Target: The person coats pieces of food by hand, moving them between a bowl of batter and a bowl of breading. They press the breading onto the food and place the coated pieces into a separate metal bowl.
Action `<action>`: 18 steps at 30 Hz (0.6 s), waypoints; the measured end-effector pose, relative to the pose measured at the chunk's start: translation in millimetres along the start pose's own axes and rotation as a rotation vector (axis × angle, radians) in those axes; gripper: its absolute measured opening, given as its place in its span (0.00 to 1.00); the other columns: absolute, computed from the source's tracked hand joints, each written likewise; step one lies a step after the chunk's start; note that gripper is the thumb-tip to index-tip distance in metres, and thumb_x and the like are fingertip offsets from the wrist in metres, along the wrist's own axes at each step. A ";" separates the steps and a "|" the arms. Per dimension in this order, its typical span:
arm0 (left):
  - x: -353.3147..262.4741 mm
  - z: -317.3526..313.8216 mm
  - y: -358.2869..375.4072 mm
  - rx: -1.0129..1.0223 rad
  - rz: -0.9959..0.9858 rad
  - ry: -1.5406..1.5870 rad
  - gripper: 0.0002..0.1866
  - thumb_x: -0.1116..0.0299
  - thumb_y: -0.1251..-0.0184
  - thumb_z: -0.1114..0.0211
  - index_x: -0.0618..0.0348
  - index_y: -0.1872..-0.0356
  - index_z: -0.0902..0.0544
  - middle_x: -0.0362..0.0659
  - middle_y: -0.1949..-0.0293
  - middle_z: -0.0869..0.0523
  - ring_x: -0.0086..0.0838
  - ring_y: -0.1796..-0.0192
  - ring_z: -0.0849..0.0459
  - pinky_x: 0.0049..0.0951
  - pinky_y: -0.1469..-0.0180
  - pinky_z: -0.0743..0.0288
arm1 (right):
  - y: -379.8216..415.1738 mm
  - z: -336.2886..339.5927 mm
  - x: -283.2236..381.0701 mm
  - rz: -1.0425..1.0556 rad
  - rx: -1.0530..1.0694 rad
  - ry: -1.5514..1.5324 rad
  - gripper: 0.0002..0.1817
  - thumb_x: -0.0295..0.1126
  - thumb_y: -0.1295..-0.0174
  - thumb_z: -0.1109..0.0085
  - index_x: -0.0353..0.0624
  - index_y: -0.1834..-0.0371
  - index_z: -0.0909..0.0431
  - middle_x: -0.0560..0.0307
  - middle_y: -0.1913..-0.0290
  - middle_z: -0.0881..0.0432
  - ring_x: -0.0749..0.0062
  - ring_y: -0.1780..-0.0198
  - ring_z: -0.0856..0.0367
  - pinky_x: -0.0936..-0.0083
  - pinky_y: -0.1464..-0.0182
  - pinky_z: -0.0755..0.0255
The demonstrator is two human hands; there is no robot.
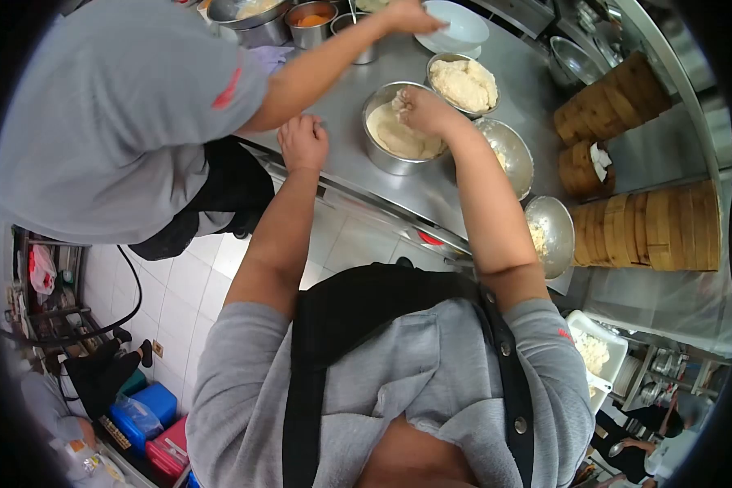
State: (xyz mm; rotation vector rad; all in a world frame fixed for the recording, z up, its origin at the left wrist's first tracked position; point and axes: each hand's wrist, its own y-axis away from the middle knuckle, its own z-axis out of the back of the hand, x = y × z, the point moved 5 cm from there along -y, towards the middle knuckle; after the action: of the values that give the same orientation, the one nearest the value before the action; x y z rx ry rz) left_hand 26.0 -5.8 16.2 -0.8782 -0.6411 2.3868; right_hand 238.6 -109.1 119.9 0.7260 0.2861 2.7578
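My right hand reaches into a deep metal bowl of pale, smooth flour-like mix. Its fingers are pinched together, with some of the pale mix at the tips. At the counter's front edge rests my left hand, fingers curled in and no object visible in it. Just behind the deep bowl stands another metal bowl heaped with lumpy cream-coloured filling. Beside my right forearm are two shallower metal bowls, a nearer one and a farther one, both with pale bits inside.
A co-worker stands close on my left, one arm stretched across the counter to a white bowl. Metal containers, one with orange contents, line the back left. Bamboo steamers stack up on the right.
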 end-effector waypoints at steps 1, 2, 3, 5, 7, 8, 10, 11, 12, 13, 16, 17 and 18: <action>-0.4 -0.1 -0.1 -0.013 -0.004 -0.003 0.07 0.69 0.44 0.39 0.48 0.64 0.17 0.41 0.59 0.19 0.41 0.48 0.25 0.42 0.42 0.34 | -2.1 -10.8 -2.1 -0.033 0.056 0.022 0.26 0.33 0.44 0.43 0.42 0.39 0.27 0.41 0.43 0.22 0.51 0.43 0.22 0.63 0.42 0.28; -2.7 1.0 -1.1 -0.026 -0.016 -0.005 0.07 0.69 0.44 0.39 0.48 0.64 0.17 0.41 0.59 0.19 0.41 0.48 0.25 0.42 0.42 0.34 | -4.5 -25.2 -6.2 -0.069 0.105 0.039 0.26 0.33 0.44 0.44 0.44 0.39 0.27 0.42 0.43 0.22 0.52 0.43 0.22 0.63 0.42 0.29; -3.8 1.4 -3.2 -0.016 -0.013 0.009 0.07 0.69 0.44 0.39 0.49 0.64 0.17 0.42 0.59 0.19 0.41 0.48 0.25 0.42 0.42 0.34 | -5.1 -31.6 -8.2 -0.103 0.148 0.061 0.25 0.34 0.43 0.46 0.46 0.39 0.27 0.42 0.43 0.21 0.54 0.42 0.22 0.64 0.42 0.29; -3.6 3.1 -2.8 0.009 0.000 0.036 0.06 0.69 0.44 0.39 0.49 0.64 0.17 0.42 0.59 0.20 0.41 0.49 0.25 0.42 0.42 0.34 | -12.9 -24.9 -12.5 -0.018 0.235 0.094 0.27 0.33 0.43 0.49 0.50 0.36 0.28 0.44 0.40 0.23 0.54 0.41 0.23 0.64 0.40 0.31; -5.2 4.4 -3.1 0.034 0.008 0.011 0.07 0.69 0.43 0.39 0.50 0.64 0.17 0.42 0.59 0.19 0.41 0.49 0.25 0.42 0.42 0.34 | 4.7 1.1 12.3 -0.059 0.218 -0.070 0.28 0.31 0.44 0.49 0.49 0.36 0.28 0.45 0.40 0.23 0.54 0.41 0.23 0.64 0.39 0.31; -5.8 5.0 -4.1 0.040 0.017 -0.002 0.07 0.69 0.43 0.40 0.50 0.64 0.17 0.42 0.59 0.19 0.41 0.49 0.25 0.42 0.42 0.34 | 11.4 5.5 21.5 -0.073 0.251 -0.138 0.30 0.31 0.45 0.49 0.48 0.34 0.30 0.44 0.40 0.23 0.51 0.41 0.23 0.63 0.39 0.31; -7.0 6.0 -3.1 0.049 0.005 -0.013 0.07 0.69 0.43 0.40 0.50 0.64 0.17 0.42 0.58 0.19 0.41 0.48 0.25 0.42 0.42 0.34 | -6.0 -29.5 9.4 -0.010 0.234 0.056 0.31 0.31 0.45 0.49 0.47 0.33 0.31 0.43 0.41 0.23 0.51 0.42 0.23 0.63 0.40 0.30; -8.3 6.3 -4.0 0.049 -0.005 -0.017 0.07 0.69 0.43 0.39 0.50 0.63 0.17 0.42 0.58 0.20 0.41 0.48 0.25 0.42 0.41 0.34 | -16.2 -43.4 0.3 0.022 0.219 0.154 0.31 0.31 0.45 0.49 0.47 0.32 0.32 0.43 0.41 0.23 0.51 0.42 0.22 0.63 0.41 0.29; -8.1 4.7 -7.0 0.036 0.000 -0.010 0.07 0.69 0.43 0.39 0.50 0.63 0.17 0.42 0.58 0.20 0.41 0.48 0.25 0.41 0.41 0.34 | -22.4 -38.3 1.5 0.010 0.251 0.207 0.27 0.39 0.40 0.50 0.45 0.37 0.28 0.45 0.41 0.22 0.53 0.43 0.22 0.64 0.42 0.28; -5.7 3.0 -6.1 0.028 0.005 -0.006 0.07 0.69 0.43 0.39 0.50 0.63 0.17 0.42 0.57 0.20 0.41 0.47 0.25 0.41 0.41 0.35 | -23.9 -34.2 0.4 -0.001 0.249 0.189 0.27 0.39 0.41 0.48 0.45 0.36 0.28 0.45 0.41 0.22 0.53 0.42 0.22 0.65 0.42 0.28; -3.2 2.2 -2.0 0.035 0.011 -0.003 0.08 0.69 0.42 0.39 0.50 0.62 0.17 0.42 0.56 0.20 0.41 0.47 0.26 0.41 0.40 0.35 | -11.9 -18.0 3.5 -0.012 0.220 0.170 0.28 0.38 0.44 0.43 0.44 0.38 0.29 0.45 0.41 0.22 0.51 0.42 0.23 0.64 0.40 0.29; -3.0 2.4 -1.7 0.037 0.013 -0.002 0.08 0.69 0.42 0.39 0.50 0.62 0.18 0.42 0.56 0.20 0.41 0.46 0.26 0.41 0.39 0.36 | 1.3 -17.7 8.0 0.007 0.188 0.194 0.28 0.37 0.45 0.42 0.42 0.39 0.28 0.44 0.42 0.22 0.51 0.42 0.23 0.64 0.40 0.29; -2.9 2.6 -1.8 0.038 0.018 -0.002 0.08 0.69 0.42 0.39 0.50 0.62 0.18 0.42 0.56 0.20 0.40 0.46 0.26 0.41 0.39 0.36 | 8.9 -18.5 11.2 0.026 0.155 0.216 0.27 0.35 0.47 0.42 0.40 0.41 0.27 0.43 0.44 0.21 0.50 0.42 0.23 0.63 0.40 0.29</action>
State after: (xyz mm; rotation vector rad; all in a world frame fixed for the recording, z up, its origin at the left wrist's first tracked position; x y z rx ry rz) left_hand 26.6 -6.8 20.3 -0.8692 -0.5886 2.4085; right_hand 218.0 -116.2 111.5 0.4689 0.5439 2.8650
